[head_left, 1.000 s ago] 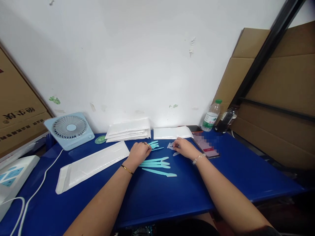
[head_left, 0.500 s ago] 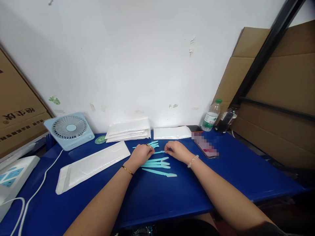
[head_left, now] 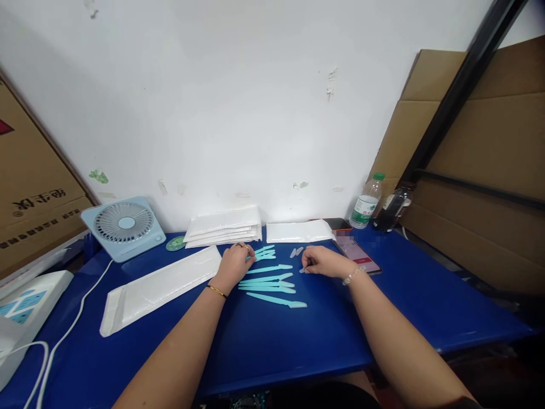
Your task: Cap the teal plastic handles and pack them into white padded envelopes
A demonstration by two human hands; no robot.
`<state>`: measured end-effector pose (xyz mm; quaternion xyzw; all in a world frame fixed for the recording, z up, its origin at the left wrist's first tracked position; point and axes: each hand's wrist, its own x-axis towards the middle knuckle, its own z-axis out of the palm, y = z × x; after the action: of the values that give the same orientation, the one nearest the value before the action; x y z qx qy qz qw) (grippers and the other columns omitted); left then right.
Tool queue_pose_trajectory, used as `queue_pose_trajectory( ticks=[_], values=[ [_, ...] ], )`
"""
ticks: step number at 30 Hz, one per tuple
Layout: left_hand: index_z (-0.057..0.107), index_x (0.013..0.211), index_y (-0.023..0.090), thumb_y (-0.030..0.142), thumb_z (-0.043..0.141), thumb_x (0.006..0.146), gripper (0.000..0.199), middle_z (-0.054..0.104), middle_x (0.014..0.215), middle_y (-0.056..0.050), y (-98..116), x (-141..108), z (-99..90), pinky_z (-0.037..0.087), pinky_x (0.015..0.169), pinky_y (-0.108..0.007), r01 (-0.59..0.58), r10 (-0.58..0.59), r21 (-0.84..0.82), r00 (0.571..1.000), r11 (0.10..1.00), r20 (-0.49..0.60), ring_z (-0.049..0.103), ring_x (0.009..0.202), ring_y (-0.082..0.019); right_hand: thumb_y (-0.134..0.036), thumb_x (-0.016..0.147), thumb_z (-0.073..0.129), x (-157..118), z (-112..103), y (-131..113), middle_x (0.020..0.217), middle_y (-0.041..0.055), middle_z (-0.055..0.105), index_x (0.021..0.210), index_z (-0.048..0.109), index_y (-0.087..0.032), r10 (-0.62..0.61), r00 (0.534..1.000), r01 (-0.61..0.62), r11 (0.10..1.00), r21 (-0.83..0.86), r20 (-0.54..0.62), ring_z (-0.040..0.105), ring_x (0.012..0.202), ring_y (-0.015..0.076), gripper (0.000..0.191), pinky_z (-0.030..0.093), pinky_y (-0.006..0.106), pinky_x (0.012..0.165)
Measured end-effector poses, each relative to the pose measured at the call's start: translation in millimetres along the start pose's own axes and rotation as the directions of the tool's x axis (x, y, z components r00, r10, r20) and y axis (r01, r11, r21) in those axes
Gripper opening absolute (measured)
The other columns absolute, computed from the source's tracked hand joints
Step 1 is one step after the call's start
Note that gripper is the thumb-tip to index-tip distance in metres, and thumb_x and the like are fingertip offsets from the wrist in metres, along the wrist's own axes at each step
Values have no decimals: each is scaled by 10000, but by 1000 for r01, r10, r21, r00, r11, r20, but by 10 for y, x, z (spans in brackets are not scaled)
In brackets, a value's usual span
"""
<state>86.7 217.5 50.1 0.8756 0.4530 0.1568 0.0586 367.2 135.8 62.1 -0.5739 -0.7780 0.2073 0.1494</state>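
Several turquoise eyebrow razors (head_left: 269, 280) lie side by side on the blue table, blade ends toward the right. My left hand (head_left: 235, 262) is closed at the handle ends of a farther bunch of razors (head_left: 267, 252), its fingertips pinched on one; its grip is partly hidden. Over to the right, my right hand (head_left: 322, 262) pinches a small translucent blade cap (head_left: 302, 270) just at the table surface. Two more clear caps (head_left: 296, 251) rest behind its fingers. The nearest razor (head_left: 276, 300) lies at a slant, apart from the others.
White padded mailers (head_left: 225, 226) are stacked at the wall, with another mailer (head_left: 300, 231) beside them and one (head_left: 162, 289) at left. A blue fan (head_left: 123, 227), a power strip (head_left: 29, 312), a phone (head_left: 361, 255), a water bottle (head_left: 366, 204) and a dark bottle (head_left: 392, 209) stand around.
The razor between my hands now lies on the table. My left hand has moved back and left to the farther razors; my right hand has moved right with a cap. More caps show.
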Motion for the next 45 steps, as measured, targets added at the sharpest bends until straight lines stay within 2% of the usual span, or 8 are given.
queue_pose_trajectory(
  ticks=[6,16,23,30,33,35,40,45],
  values=[
    [601,822,213,279,516,828,108,656,855,-19,30,3,-24,390,714,-278,-29,28,-101,999,994,-16,594,854,-187,-201,798,566,34,76,-19,717,7,631,810,597,-171,5,988,27,980,197,-158,551,612,118,45,410,230,584],
    [567,815,195,373,493,819,193,603,739,8,73,8,40,383,610,-234,19,7,-500,999,866,50,540,681,-135,-342,681,724,210,264,-106,747,41,693,761,667,-169,145,855,232,751,618,-498,655,674,168,199,520,290,661],
    [580,812,192,393,517,802,210,599,733,17,66,30,83,385,612,-232,15,25,-548,998,836,66,518,670,-126,-372,659,736,207,264,-193,718,45,696,748,678,-164,142,872,205,764,612,-469,650,659,167,234,530,306,666],
    [602,801,177,409,558,777,237,619,728,3,152,-18,49,401,598,-231,-7,88,-582,990,813,110,548,667,-125,-373,651,731,211,341,-271,743,49,696,766,680,-154,95,950,128,753,646,-299,642,664,161,252,511,289,637],
    [623,805,178,446,566,770,276,635,727,-7,171,-41,19,410,589,-235,-9,136,-562,974,827,183,567,668,-137,-328,671,714,157,245,-259,855,55,692,758,692,-164,-47,976,161,813,559,-213,635,721,156,186,500,276,668],
    [635,836,190,433,553,787,261,645,763,-14,159,-42,4,411,608,-245,-31,114,-460,982,887,152,580,705,-152,-291,708,675,114,134,-192,926,52,680,773,697,-179,-74,963,183,885,428,-259,626,792,159,131,485,270,710],
    [647,933,227,313,570,794,181,648,960,-38,95,-21,6,388,757,-301,-49,48,-67,999,997,-12,577,919,-211,-215,741,595,72,-23,113,804,41,676,806,682,-181,188,846,-184,981,57,-499,598,726,164,115,434,264,675],
    [647,811,216,307,535,827,145,663,855,-28,83,-8,29,358,727,-297,-77,76,11,997,997,8,580,881,-204,-262,715,648,123,107,230,743,64,675,725,657,-170,297,884,-345,935,-76,-362,596,682,173,94,391,247,592]
  ],
)
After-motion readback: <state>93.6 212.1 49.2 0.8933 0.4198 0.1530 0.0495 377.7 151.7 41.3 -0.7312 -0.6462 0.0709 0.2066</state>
